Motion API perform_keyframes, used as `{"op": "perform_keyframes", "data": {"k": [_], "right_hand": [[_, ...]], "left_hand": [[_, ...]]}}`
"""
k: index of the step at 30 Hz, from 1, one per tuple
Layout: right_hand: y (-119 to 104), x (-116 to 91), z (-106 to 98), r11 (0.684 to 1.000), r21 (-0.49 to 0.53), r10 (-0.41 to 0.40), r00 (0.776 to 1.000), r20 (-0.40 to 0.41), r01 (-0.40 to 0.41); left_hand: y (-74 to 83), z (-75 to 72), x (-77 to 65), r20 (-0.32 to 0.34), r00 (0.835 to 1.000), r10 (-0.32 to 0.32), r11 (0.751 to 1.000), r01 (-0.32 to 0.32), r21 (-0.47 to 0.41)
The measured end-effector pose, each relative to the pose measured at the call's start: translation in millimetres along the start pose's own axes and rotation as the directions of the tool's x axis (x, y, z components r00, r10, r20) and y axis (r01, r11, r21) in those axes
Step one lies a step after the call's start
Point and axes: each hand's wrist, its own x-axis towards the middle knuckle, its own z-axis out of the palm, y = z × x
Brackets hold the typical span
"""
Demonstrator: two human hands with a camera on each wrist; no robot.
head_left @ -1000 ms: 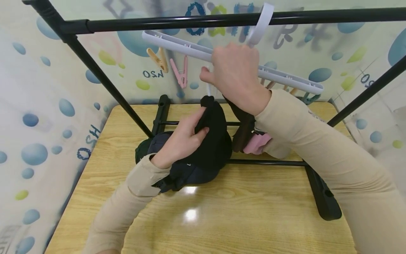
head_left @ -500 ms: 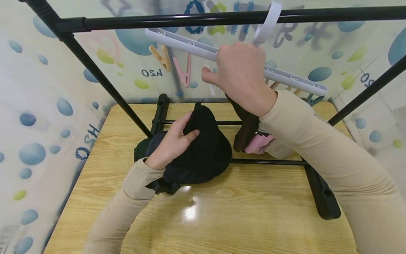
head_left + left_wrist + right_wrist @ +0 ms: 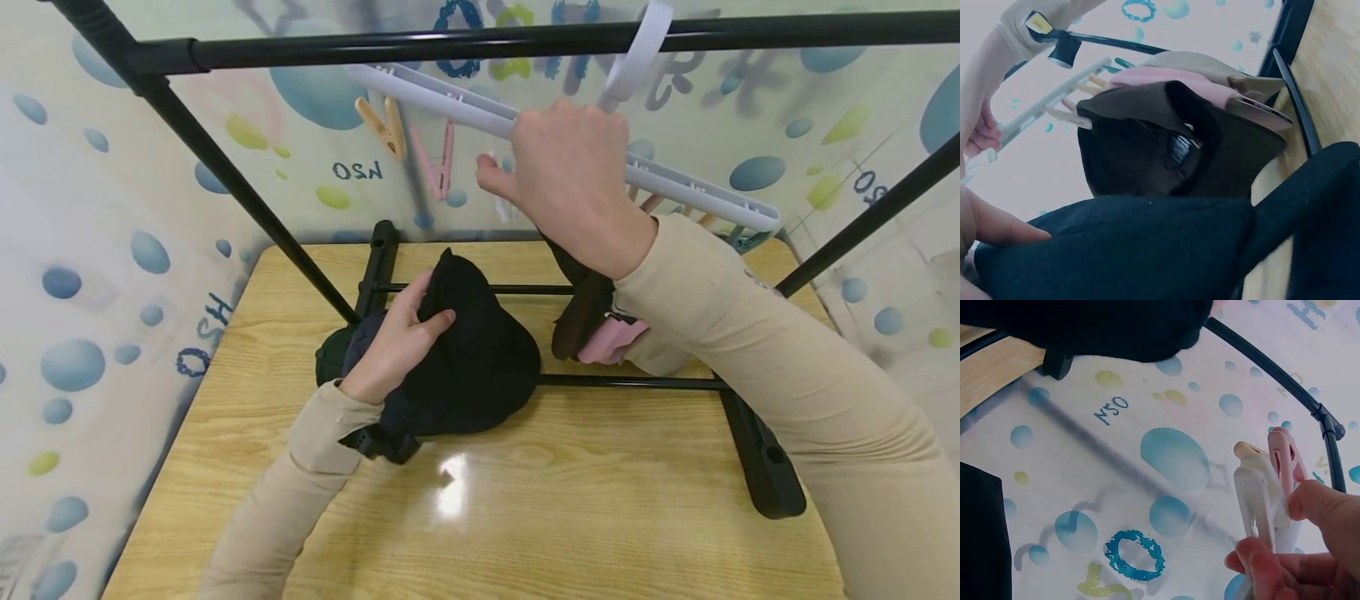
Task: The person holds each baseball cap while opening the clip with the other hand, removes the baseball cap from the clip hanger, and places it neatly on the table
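Observation:
My left hand [image 3: 397, 342] pinches the edge of a black cap [image 3: 480, 358] between thumb and fingers, low over the table. Under and behind it lie a navy cap [image 3: 363, 337] and a dark green one [image 3: 332, 357]. Up at the white clip hanger [image 3: 697, 194], my right hand [image 3: 573, 179] is curled at the middle of the bar. In the right wrist view its thumb and fingers pinch a white clothespin [image 3: 1254, 487], with nothing in that pin's tip. A brown cap [image 3: 1122, 153], a pink cap [image 3: 1179, 84] and a beige cap [image 3: 1191, 61] hang from the hanger's other side.
The hanger's hook goes over the black rack's top rail [image 3: 420, 46]. Yellow [image 3: 384, 129] and pink [image 3: 435, 167] clothespins dangle at its left. The rack's lower bars [image 3: 630, 382] and feet [image 3: 765, 467] stand on the wooden table [image 3: 570, 500].
The black cap's tip has come away from the white clothespin; my left hand has drawn the cap down and left. My right hand and the hanger have shifted slightly right.

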Motion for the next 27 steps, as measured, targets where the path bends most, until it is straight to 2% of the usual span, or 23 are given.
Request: {"op": "perform_keyframes", "data": {"k": [3,8,11,17,19,22,25,27], "right_hand": [[0.4,-0.5,0.0,1.0,0.0,-0.004,1.0,0.003,0.004],[1.0,-1.7,0.0,1.0,0.0,-0.019,1.0,0.002,0.019],[1.2,-2.0,0.1,1.0,0.0,-0.028,1.0,0.002,0.028],[2.1,-3.1,0.4,0.999,-0.003,-0.041,0.999,-0.003,0.041],[2.4,-3.7,0.4,0.999,-0.01,-0.046,0.999,-0.005,0.046],[2.5,-4.3,0.1,0.998,-0.022,-0.052,0.999,-0.008,0.052],[2.2,-5.2,-0.5,0.998,-0.027,-0.056,0.998,-0.007,0.056],[2.1,-6.0,-0.9,0.998,-0.019,-0.06,0.998,-0.007,0.06]], "left_hand": [[-9.6,-2.1,-1.5,-0.027,0.997,-0.075,0.997,0.074,-0.01],[-32.3,-6.7,-5.2,0.005,0.99,-0.14,0.985,0.14,-0.104],[-44.9,-9.8,-9.7,0.015,0.982,-0.189,0.972,0.19,-0.14],[-65.8,-19.1,-21.6,0.03,0.959,-0.28,0.949,0.282,-0.144],[-70.2,-21.9,-25.5,0.033,0.956,-0.292,0.951,0.294,-0.1],[-74.0,-24.4,-29.6,-0.013,0.964,-0.265,0.961,0.266,0.075],[-75.7,-26.4,-32.4,-0.064,0.976,-0.209,0.938,0.219,0.268],[-77.0,-28.2,-34.4,-0.081,0.979,-0.185,0.917,0.202,0.344]]}}
